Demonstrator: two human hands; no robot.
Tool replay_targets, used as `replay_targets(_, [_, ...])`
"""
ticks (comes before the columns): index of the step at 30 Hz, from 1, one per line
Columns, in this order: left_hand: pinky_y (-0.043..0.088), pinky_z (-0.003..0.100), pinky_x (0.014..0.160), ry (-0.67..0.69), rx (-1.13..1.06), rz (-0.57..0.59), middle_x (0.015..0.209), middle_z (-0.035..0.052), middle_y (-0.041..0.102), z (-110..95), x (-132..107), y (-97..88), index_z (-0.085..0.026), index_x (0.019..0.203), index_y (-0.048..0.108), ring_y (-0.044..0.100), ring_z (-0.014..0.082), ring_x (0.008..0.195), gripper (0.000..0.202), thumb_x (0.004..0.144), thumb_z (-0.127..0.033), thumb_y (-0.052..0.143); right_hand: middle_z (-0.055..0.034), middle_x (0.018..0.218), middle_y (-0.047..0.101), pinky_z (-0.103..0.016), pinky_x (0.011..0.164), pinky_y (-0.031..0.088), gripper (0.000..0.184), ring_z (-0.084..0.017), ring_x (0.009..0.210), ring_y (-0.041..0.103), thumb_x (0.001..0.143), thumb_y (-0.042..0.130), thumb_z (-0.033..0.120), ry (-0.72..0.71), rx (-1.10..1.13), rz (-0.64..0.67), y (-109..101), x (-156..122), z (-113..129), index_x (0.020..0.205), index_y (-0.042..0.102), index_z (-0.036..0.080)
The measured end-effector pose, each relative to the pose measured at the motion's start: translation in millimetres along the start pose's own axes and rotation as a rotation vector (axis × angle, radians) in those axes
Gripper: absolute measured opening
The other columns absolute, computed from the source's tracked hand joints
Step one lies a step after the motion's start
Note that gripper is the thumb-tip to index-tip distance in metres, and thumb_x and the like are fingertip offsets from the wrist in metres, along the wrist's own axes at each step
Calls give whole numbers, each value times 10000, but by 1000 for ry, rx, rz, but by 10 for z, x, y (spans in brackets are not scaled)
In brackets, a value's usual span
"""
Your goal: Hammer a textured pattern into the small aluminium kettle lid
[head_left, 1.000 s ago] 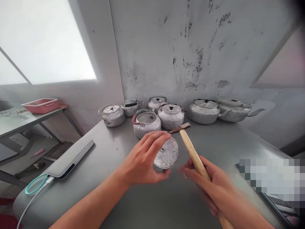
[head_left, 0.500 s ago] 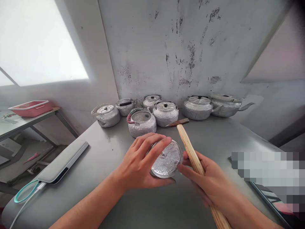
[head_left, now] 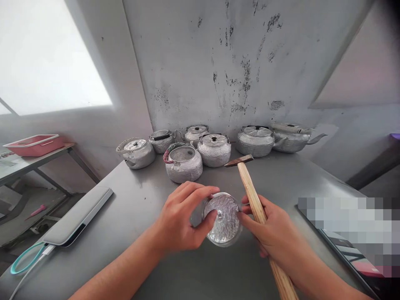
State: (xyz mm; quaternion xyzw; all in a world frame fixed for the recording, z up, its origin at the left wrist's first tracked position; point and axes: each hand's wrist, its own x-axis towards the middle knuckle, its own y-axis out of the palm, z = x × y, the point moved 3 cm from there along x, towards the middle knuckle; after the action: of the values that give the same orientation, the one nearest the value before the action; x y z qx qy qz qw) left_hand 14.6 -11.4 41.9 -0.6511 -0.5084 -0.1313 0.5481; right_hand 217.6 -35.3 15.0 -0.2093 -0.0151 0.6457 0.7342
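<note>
A round, crinkled silver kettle lid (head_left: pixel 225 225) is held between my two hands above the grey table. My left hand (head_left: pixel 181 221) grips its left side, thumb resting over the face and fingers at the far edge. With my right hand (head_left: pixel 275 227) I hold a hammer (head_left: pixel 252 189) by its wooden handle, while the thumb and fingertips pinch the lid's right edge. The hammer's metal head points up, away from me. Just beyond the lid stands an open silver kettle (head_left: pixel 184 168) with a red and dark wrapped handle.
Several more silver kettles (head_left: pixel 215 154) stand along the wall at the table's far side. A power bank (head_left: pixel 78 214) with a cable lies at left. On the right is a dark flat object (head_left: pixel 340 254), partly blurred out. A pink basket (head_left: pixel 36 146) sits on another table.
The lid has come slightly lower and to the right and looks turned. My left thumb has moved from below the lid onto its face. The hammer has shifted a little right.
</note>
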Motion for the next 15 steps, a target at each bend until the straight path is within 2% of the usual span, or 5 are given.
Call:
replay_targets(2, [539,320,866,-119,-52,24,1056,56,659,45,13,18,-238,1246,581,631,176,934,392,859,-182,605,58,873,561,-249,333,450,323,-40,372,424,776,653,376,-20,-35,-22,-9,-14,26,1030,490,259])
replay_targets(5, [549,311,831,-302,-113,144,1068,43,682,135,22,73,-248,1206,630,640,170,895,329,883,-229,571,57,856,553,-248,342,467,328,-56,414,425,768,657,366,-17,-89,-35,-11,-31,47,1035,495,267])
replay_targets(10, [540,286,680,-550,-169,293,842,5,703,348,-31,156,-245,1127,690,629,161,742,273,889,-306,572,40,887,585,-260,353,445,326,-61,405,422,812,638,455,-13,-182,2,4,-44,36,1038,499,265])
replay_targets(12, [537,295,683,-613,-164,304,842,7,703,448,-62,160,-234,1087,699,627,165,741,256,866,-304,592,65,748,529,-259,381,427,302,-78,408,420,862,579,523,-51,-218,33,13,-55,44,1009,519,266])
replay_targets(15, [531,313,675,-662,-80,317,819,10,702,578,-103,134,-236,1066,712,627,177,720,260,855,-313,582,92,560,338,-246,423,368,321,-113,443,394,931,455,576,-114,-269,23,12,-93,71,953,549,270])
